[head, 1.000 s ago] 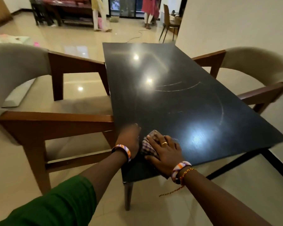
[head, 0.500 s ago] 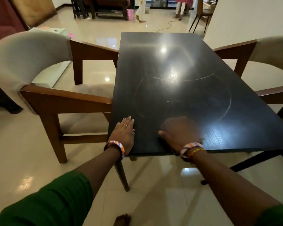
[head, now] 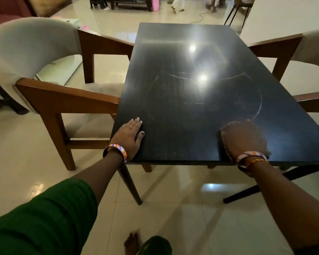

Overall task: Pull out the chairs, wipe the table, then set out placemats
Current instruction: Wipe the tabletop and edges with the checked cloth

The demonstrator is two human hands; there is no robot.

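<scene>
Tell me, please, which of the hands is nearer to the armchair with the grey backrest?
Left. The left hand lies flat on the table's near left corner, beside that armchair; the right hand is on the near edge, further right.

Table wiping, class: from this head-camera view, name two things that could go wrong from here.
1. The right hand sweeps near the dark table front edge; the cloth, hidden beneath it, might slip off.
2. The left hand leans on the corner, so weight there could tip or shift the table toward the wooden chair.

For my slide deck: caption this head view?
Left hand flat on the dark table, blurred right hand near its edge, between two chairs.
</scene>
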